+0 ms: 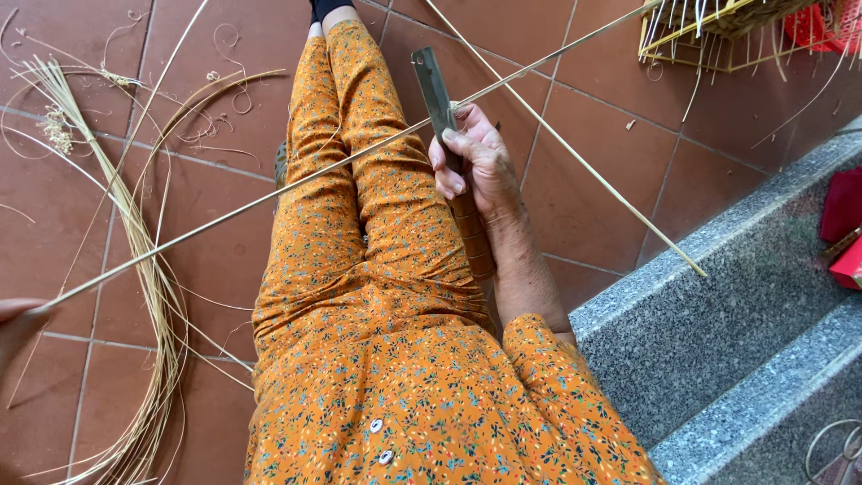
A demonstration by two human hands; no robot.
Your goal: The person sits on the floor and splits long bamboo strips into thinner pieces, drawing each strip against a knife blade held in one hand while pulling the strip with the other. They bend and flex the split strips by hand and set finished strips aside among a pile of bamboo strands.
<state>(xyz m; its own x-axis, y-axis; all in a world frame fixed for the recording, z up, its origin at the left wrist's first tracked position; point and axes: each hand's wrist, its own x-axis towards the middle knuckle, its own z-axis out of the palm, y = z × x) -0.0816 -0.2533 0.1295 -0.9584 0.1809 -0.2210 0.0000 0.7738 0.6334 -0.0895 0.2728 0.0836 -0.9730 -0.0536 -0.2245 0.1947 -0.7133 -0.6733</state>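
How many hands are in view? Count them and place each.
2. The right hand is at centre, beside the lap, gripping a knife. The left hand is at the left edge, mostly cut off, where the long thin strip ends. None seem hidden.

Single head cam, looking steeply down over the wearer's lap (359, 269) at close range. Frame covers the tiled floor (611, 180) beyond the fingers (453, 144) and stone steps (718, 305) to their right. No second view.
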